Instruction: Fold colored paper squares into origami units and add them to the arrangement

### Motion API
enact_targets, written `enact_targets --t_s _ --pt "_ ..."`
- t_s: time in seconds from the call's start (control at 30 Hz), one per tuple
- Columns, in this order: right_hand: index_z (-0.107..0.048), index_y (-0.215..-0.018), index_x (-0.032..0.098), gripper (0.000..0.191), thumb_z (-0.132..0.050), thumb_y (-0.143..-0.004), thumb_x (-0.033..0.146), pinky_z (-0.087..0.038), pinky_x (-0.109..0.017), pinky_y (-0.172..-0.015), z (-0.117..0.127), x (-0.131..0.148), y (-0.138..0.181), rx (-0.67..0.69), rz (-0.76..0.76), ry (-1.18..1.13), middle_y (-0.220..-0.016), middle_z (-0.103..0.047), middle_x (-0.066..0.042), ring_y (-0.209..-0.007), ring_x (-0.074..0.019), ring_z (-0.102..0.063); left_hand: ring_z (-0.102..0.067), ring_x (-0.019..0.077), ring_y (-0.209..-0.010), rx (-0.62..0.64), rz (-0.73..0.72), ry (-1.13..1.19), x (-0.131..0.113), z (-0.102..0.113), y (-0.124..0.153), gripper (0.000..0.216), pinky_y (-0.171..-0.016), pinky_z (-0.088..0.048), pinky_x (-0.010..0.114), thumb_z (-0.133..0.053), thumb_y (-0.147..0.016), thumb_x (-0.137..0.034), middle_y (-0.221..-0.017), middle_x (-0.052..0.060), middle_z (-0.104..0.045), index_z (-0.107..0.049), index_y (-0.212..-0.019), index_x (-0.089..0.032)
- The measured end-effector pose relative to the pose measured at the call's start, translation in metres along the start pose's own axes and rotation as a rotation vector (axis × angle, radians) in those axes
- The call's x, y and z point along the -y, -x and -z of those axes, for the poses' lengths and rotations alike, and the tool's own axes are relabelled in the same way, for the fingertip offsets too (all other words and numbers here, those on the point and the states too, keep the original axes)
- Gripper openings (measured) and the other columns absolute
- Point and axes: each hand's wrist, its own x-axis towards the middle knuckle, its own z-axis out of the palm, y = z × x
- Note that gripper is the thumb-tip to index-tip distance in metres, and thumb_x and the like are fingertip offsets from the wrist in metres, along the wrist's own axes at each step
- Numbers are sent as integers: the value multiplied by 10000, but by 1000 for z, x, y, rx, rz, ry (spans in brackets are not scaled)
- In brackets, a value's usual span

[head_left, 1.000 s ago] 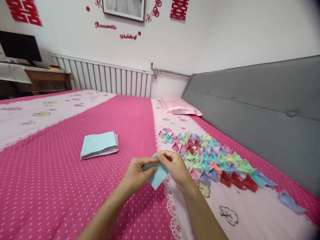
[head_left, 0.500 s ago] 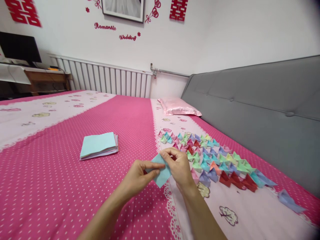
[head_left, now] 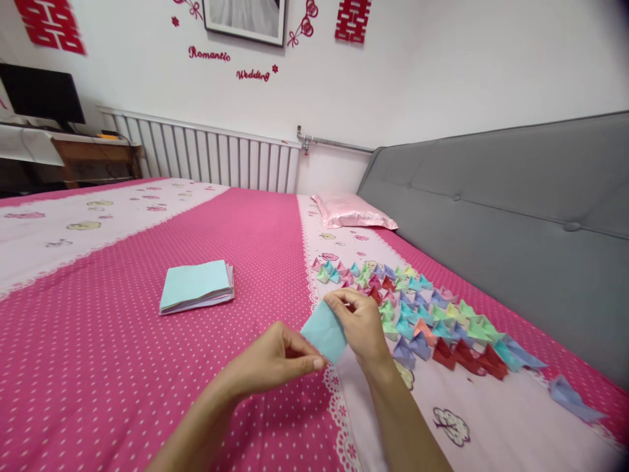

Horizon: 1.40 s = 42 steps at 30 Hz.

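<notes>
A light blue piece of folded paper (head_left: 325,333) is held up in front of me, tilted like a diamond. My right hand (head_left: 361,324) pinches its upper right edge between thumb and fingers. At the lower left edge, my left hand (head_left: 282,357) has thumb and index finger closed together at the paper's border; the exact contact is partly hidden by the fingers. Just beyond and to the right of my right hand stand rows of small folded paper boats (head_left: 432,314) in blue, green, red, purple, pink and yellow.
A stack of coloured paper sheets (head_left: 197,285), light blue on top, lies on the pink dotted bedspread (head_left: 255,249) to the left. One purple boat (head_left: 574,398) sits apart at the right. A pink pillow (head_left: 351,210) rests near the grey headboard (head_left: 491,196).
My left thumb and fingers have slid from the paper's face down to its lower edge, uncovering more of it. My right hand keeps its pinch, shifted slightly right.
</notes>
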Motion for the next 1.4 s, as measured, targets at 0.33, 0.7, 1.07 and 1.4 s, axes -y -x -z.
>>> enact_targets --t_s 0.33,0.7,1.07,1.4 --pt "-659 -701 158 209 -559 -766 330 -404 -225 -544 4 -2 -2 31 -53 -19 -701 -600 -20 -636 -137 -541 -564 176 -728 -499 104 -9 -3 10 -8 386 -659 -415 281 -606 -673 -482 -797 70 -640 -624 -846 -138" --pt "-665 -700 183 171 -550 -781 279 -430 -252 -591 -11 16 10 232 73 29 -692 -633 -28 -653 -148 -568 -348 69 -453 -264 115 258 5 -8 -9 429 -460 -244 203 -566 -687 -542 -491 -34 -427 -559 -583 -126" --pt "-647 -680 174 222 -561 -773 355 -401 -244 -554 -6 10 6 219 44 41 -642 -609 -13 -594 -130 -536 -458 86 -488 -330 96 456 -2 -8 -9 389 -526 -352 204 -595 -694 -502 -554 7 -559 -634 -639 -119" --pt "-618 -668 159 234 -573 -752 373 -400 -240 -543 9 5 -1 112 -43 31 -623 -587 -5 -566 -119 -502 -510 112 -508 -498 72 485 -4 2 -8 374 -545 -383 211 -596 -710 -468 -569 30 -604 -668 -721 -100"
